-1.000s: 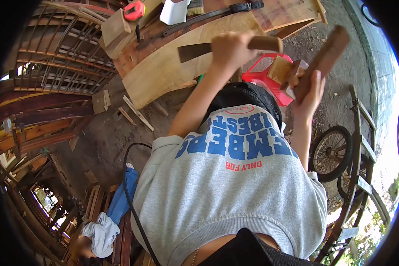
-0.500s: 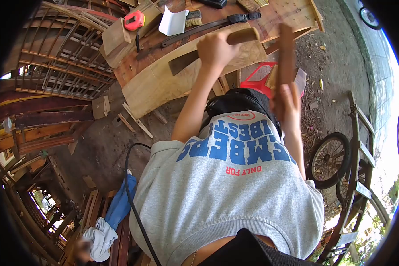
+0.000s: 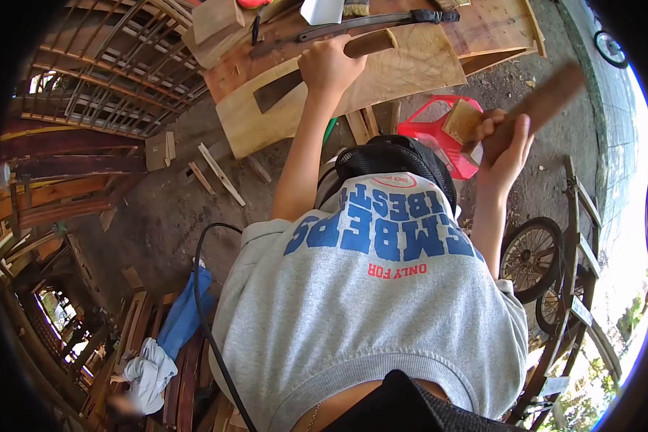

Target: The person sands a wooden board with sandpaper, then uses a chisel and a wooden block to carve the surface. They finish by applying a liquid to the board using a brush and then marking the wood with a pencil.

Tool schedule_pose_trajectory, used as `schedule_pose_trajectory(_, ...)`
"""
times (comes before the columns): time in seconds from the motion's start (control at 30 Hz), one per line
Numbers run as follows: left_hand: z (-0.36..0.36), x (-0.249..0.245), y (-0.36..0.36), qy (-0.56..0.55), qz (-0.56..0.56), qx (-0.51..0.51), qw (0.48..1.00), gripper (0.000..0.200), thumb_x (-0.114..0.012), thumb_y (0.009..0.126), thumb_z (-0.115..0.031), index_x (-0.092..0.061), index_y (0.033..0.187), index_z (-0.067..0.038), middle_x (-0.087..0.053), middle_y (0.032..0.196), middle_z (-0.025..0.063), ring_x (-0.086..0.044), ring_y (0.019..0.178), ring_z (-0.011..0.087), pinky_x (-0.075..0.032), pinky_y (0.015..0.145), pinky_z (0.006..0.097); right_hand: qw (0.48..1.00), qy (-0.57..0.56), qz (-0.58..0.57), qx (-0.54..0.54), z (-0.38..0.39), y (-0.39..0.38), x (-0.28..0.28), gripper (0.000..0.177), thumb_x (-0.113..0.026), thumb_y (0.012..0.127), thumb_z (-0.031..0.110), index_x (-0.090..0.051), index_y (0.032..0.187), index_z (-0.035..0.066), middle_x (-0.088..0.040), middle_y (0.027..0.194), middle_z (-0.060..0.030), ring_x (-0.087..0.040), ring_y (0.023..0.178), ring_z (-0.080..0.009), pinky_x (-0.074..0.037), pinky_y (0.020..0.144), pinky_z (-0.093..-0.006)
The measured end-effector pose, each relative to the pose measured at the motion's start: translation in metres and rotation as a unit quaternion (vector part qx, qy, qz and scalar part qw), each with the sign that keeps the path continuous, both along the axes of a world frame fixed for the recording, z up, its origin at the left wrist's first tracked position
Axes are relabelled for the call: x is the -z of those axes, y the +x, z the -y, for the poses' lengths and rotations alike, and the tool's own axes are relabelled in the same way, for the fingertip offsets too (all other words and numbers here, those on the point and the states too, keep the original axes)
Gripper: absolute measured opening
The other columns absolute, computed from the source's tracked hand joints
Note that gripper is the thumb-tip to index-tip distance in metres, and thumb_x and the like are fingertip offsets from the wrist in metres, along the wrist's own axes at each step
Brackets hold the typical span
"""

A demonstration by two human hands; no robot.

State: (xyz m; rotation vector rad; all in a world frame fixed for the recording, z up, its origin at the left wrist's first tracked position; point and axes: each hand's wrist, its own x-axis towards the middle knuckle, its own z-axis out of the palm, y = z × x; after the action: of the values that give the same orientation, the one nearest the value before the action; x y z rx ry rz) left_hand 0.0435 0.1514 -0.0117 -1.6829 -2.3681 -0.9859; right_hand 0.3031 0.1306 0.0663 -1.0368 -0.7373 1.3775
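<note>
The curved plank (image 3: 417,68) lies on the surface (image 3: 486,29), with the chisel (image 3: 277,88) across it, gripped by the left hand (image 3: 329,66). Behind the plank lies a long bar (image 3: 353,25). A lattice frame (image 3: 101,86) stands to the plank's left and a plastic stool (image 3: 432,131) to its right. There the right hand (image 3: 507,147) grips a wooden mallet (image 3: 543,101). Offcuts (image 3: 219,173) lie on the ground before the plank.

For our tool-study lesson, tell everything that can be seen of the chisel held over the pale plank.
The chisel has a wide, flat, dark blade and a rounded brown wooden handle. The left hand grips it where they meet, hiding the joint. It lies slanted across the pale plank, blade toward the picture's left; whether it bites the wood cannot be told. The wooden club in the right hand is raised, apart from it.
</note>
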Motion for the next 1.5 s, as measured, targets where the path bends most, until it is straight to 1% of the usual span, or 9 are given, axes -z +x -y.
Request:
schedule_pose_trajectory(0.07, -0.01, 0.003, 0.015, 0.009, 0.011, 0.007, 1.0, 0.02, -0.07, 0.065, -0.037, -0.07, 0.073, -0.019, -0.064, 0.061, 0.009, -0.063, 0.058, 0.0311, -0.051, 0.052, 0.0397, 0.995, -0.001, -0.01, 0.099, 0.002, -0.021, 0.017, 0.032, -0.049, 0.094, 0.037, -0.044, 0.101, 0.006, -0.054, 0.082, -0.0083, -0.052, 0.063, -0.0147, -0.046, 0.058, -0.0275)
schedule_pose_trajectory(0.2, -0.007, 0.006, 0.006, 0.007, -0.002, -0.002, 1.0, 0.018, -0.069, 0.066, -0.036, -0.07, 0.071, -0.019, -0.063, 0.059, 0.0082, -0.062, 0.055, 0.0303, -0.05, 0.05, 0.0398, 0.939, -0.148, 0.159, -0.265, 0.047, -0.035, 0.013, 0.024, -0.058, 0.09, 0.029, -0.048, 0.096, 0.007, -0.054, 0.067, -0.001, -0.054, 0.055, -0.0094, -0.042, 0.048, -0.0225)
schedule_pose_trajectory(0.4, 0.003, 0.002, -0.002, 0.035, -0.013, -0.003, 0.999, 0.023, -0.069, 0.068, -0.04, -0.072, 0.073, -0.018, -0.063, 0.059, 0.0072, -0.062, 0.056, 0.0295, -0.05, 0.055, 0.0381, 0.998, -0.011, -0.035, 0.057, 0.016, -0.048, 0.015, 0.03, -0.05, 0.094, 0.033, -0.049, 0.08, 0.006, -0.052, 0.067, -0.0067, -0.051, 0.058, -0.0118, -0.041, 0.049, -0.0243)
schedule_pose_trajectory(0.53, 0.002, 0.001, -0.009, 0.048, 0.019, -0.019, 0.998, 0.027, -0.069, 0.068, -0.041, -0.072, 0.076, -0.016, -0.064, 0.06, 0.008, -0.064, 0.058, 0.0291, -0.051, 0.056, 0.0365, 0.929, -0.197, 0.065, -0.305, 0.056, -0.051, 0.028, 0.026, -0.055, 0.092, 0.029, -0.047, 0.099, 0.005, -0.055, 0.077, -0.0086, -0.054, 0.055, -0.0152, -0.044, 0.05, -0.0263)
schedule_pose_trajectory(0.73, 0.005, -0.003, -0.017, 0.063, 0.022, -0.005, 0.998, 0.02, -0.07, 0.067, -0.036, -0.071, 0.071, -0.016, -0.062, 0.058, 0.0089, -0.063, 0.055, 0.0285, -0.05, 0.051, 0.0381, 0.996, 0.017, -0.086, 0.0, 0.017, -0.045, 0.019, 0.032, -0.052, 0.094, 0.032, -0.047, 0.109, 0.005, -0.054, 0.076, -0.0068, -0.054, 0.066, -0.0139, -0.046, 0.059, -0.0285)
schedule_pose_trajectory(0.87, 0.006, 0.001, -0.015, 0.101, 0.01, -0.001, 0.995, 0.022, -0.07, 0.066, -0.037, -0.071, 0.072, -0.015, -0.062, 0.057, 0.0077, -0.063, 0.054, 0.0276, -0.05, 0.051, 0.0366, 0.935, -0.131, 0.073, -0.321, 0.049, -0.056, 0.028, 0.031, -0.055, 0.092, 0.03, -0.047, 0.113, 0.01, -0.055, 0.071, -0.0044, -0.054, 0.061, -0.0105, -0.043, 0.053, -0.0243)
schedule_pose_trajectory(1.13, 0.013, 0.002, -0.027, 0.059, 0.011, -0.023, 0.998, 0.026, -0.068, 0.069, -0.04, -0.07, 0.069, -0.014, -0.063, 0.059, 0.0087, -0.063, 0.058, 0.0303, -0.05, 0.054, 0.0393, 0.999, 0.032, 0.037, 0.009, 0.026, -0.075, 0.033, 0.03, -0.052, 0.094, 0.033, -0.042, 0.106, 0.008, -0.053, 0.075, -0.0071, -0.053, 0.058, -0.015, -0.044, 0.051, -0.0255)
schedule_pose_trajectory(1.27, 0.019, 0.009, -0.034, 0.031, -0.004, -0.043, 0.999, 0.026, -0.068, 0.069, -0.041, -0.071, 0.073, -0.015, -0.063, 0.06, 0.0097, -0.063, 0.059, 0.0317, -0.05, 0.055, 0.0407, 0.937, -0.1, 0.079, -0.324, 0.053, -0.066, 0.04, 0.026, -0.054, 0.093, 0.023, -0.043, 0.111, 0.008, -0.054, 0.076, -0.0032, -0.052, 0.057, -0.0107, -0.043, 0.05, -0.0238)
schedule_pose_trajectory(1.5, 0.019, -0.023, 0.002, 0.091, -0.008, 0.045, 0.995, 0.016, -0.07, 0.065, -0.032, -0.067, 0.068, -0.017, -0.061, 0.057, 0.009, -0.062, 0.055, 0.03, -0.049, 0.05, 0.0398, 0.99, -0.077, 0.046, -0.112, 0.01, -0.009, 0.031, 0.023, -0.053, 0.093, 0.027, -0.043, 0.102, 0.008, -0.052, 0.075, -0.0035, -0.051, 0.052, -0.0111, -0.043, 0.046, -0.0238)
